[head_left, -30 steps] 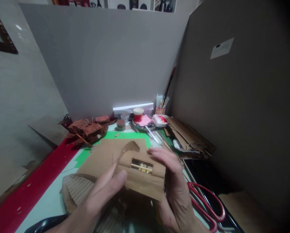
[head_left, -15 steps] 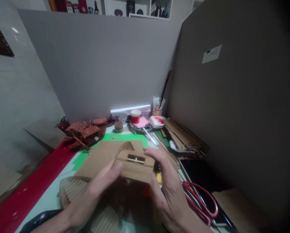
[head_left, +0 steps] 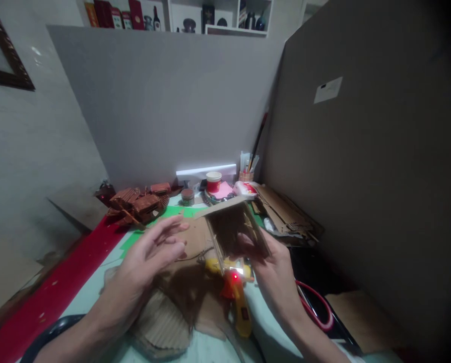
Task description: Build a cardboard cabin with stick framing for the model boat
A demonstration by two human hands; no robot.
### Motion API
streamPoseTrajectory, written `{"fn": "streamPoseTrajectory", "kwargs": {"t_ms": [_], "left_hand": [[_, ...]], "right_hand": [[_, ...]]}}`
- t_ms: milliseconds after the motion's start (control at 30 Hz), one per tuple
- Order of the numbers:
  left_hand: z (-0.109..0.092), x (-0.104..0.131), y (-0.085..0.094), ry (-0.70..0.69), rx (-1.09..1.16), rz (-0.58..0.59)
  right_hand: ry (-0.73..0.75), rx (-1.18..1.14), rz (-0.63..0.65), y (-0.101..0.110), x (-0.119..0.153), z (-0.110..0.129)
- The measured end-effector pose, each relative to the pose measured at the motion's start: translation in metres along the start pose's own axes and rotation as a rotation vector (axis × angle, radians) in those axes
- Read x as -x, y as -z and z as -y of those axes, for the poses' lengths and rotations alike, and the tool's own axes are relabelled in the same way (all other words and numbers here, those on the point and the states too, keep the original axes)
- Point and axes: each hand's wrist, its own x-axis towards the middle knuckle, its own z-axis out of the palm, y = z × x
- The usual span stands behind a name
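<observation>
While the left hand (head_left: 149, 257) is hovering left of the yellow glue gun (head_left: 242, 315), fingers half-curled and holding nothing, the open cardboard box (head_left: 229, 232) is tilting above the gun, where the right hand's (head_left: 276, 269) fingers are pinching its right wall. Pinching lightly should spare the cardboard; skin wants keeping clear of the gun.

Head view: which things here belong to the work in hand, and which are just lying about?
Likely part of the work:
box, held in the right hand
glue gun, close by, partly behind the box, probably in use

Seemingly just lying about:
cup
jar
pink paper
cardboard stack
reddish-brown model
</observation>
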Motion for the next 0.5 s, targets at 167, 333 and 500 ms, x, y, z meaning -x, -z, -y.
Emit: {"fn": "streamPoseTrajectory", "kwargs": {"t_ms": [167, 333, 500], "left_hand": [[0.006, 0.012, -0.007, 0.070, 0.106, 0.243], [0.014, 0.023, -0.013, 0.002, 0.117, 0.320], [0.021, 0.029, 0.001, -0.069, -0.052, 0.269]], "right_hand": [[0.013, -0.069, 0.151, -0.007, 0.010, 0.011], [0.054, -0.054, 0.245, -0.014, 0.018, 0.008], [0.090, -0.037, 0.328, -0.016, 0.023, 0.003]]}}
